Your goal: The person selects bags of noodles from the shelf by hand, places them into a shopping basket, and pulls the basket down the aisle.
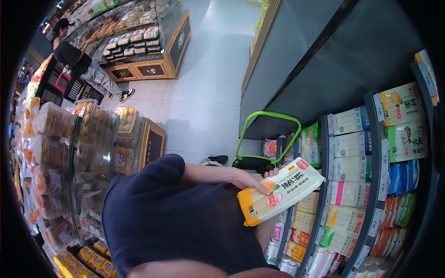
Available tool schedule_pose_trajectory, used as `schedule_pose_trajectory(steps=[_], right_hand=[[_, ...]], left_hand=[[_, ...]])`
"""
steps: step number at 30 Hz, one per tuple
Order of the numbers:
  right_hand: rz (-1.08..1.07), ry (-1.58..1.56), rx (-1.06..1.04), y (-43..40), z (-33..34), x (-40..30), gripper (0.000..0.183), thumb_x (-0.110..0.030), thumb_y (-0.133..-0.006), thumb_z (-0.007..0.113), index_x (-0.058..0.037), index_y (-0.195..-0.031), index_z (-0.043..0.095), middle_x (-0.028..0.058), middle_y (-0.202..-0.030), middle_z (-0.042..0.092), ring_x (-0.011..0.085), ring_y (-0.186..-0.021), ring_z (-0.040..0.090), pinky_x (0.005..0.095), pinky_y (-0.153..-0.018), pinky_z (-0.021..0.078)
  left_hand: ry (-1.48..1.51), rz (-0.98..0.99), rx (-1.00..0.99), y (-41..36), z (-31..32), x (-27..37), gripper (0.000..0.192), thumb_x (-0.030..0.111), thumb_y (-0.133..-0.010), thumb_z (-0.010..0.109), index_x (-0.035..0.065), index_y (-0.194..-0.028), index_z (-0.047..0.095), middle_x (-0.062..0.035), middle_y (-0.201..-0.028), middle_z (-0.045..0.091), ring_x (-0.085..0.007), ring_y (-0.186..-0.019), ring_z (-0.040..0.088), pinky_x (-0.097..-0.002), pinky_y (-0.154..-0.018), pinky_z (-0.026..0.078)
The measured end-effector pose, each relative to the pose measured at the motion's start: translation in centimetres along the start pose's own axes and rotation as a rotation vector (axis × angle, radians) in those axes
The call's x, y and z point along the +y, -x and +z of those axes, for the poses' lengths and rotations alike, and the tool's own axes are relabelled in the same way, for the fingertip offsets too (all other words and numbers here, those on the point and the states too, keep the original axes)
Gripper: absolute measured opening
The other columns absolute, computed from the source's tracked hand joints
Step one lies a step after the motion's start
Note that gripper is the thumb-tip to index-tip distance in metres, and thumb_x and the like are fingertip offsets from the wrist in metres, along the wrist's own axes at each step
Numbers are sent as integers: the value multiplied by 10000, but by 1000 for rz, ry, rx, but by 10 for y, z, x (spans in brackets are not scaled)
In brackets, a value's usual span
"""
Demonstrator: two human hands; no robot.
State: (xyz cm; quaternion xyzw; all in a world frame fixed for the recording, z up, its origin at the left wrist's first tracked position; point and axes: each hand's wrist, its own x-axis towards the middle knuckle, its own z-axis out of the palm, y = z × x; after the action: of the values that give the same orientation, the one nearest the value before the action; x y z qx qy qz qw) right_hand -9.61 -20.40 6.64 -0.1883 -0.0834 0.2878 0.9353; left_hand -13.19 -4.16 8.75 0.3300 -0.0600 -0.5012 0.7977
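A yellow-and-white plastic pack of dried noodles (281, 194), bearing writing and a picture of an egg yolk, is held tilted in front of my torso. My left hand (253, 182) comes from the upper side and lies across the pack, with a finger pressed on its printed face. From beneath, my right hand (272, 172) supports the same pack. Only its fingertips show past the far edge, and part of its forearm appears below; the palm is hidden. Close beyond the pack stands a black shopping basket (253, 163) with a raised bright green handle (268, 113).
Shelves of noodle packs (351, 146) rise close on the right, with price tags along their edges. Packaged baked goods (52, 153) fill a display on the left. A person in a black cap (67, 55) stands at the bakery counter (149, 67), beside the grey tiled aisle (200, 93).
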Motion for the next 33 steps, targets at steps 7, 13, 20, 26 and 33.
schedule_pose_trajectory(steps=[7, 13, 20, 26, 33], right_hand=[[-46, 71, 245, 5, -18, -4, 351, -326, -960, 448, -106, -1234, 424, 50, -866, 443, 146, -776, 441, 380, -870, 463], [-106, -86, 272, 13, -12, 8, 345, -251, -972, 455, -52, -1247, 394, 57, -890, 416, 142, -754, 456, 334, -849, 516], [-208, 177, 351, 31, -7, -14, 458, -345, -969, 492, -61, -1311, 382, 53, -912, 502, 162, -840, 528, 314, -847, 509], [-379, 365, 738, 35, -16, -17, 492, -253, -966, 531, -38, -1371, 356, 104, -1303, 510, 214, -1180, 521, 366, -973, 458], [-440, 399, 839, 47, 15, -28, 446, -111, -910, 622, 10, -1287, 417, 124, -1209, 577, 182, -1079, 583, 303, -910, 473]], left_hand=[[-430, 34, -29, 2, -17, 3, 693, 506, -940, 504, -53, -1333, 387, -98, -1240, 516, -123, -1149, 476, -298, -977, 393], [-586, -45, 70, 12, -3, 15, 891, 663, -910, 382, -75, -1401, 287, -215, -1350, 411, -243, -1272, 396, -340, -1036, 339], [-767, -61, 33, 24, 17, 50, 907, 648, -907, 410, -65, -1435, 226, -249, -1397, 371, -284, -1311, 370, -348, -1077, 299], [-690, 211, 132, 0, 24, 53, 666, 253, -793, 765, -38, -1297, 440, -146, -1193, 580, -186, -1083, 545, -323, -914, 460], [-653, 42, 216, -22, 15, 47, 589, 178, -815, 728, -8, -1302, 453, -124, -1179, 610, -175, -1062, 588, -323, -917, 473]])
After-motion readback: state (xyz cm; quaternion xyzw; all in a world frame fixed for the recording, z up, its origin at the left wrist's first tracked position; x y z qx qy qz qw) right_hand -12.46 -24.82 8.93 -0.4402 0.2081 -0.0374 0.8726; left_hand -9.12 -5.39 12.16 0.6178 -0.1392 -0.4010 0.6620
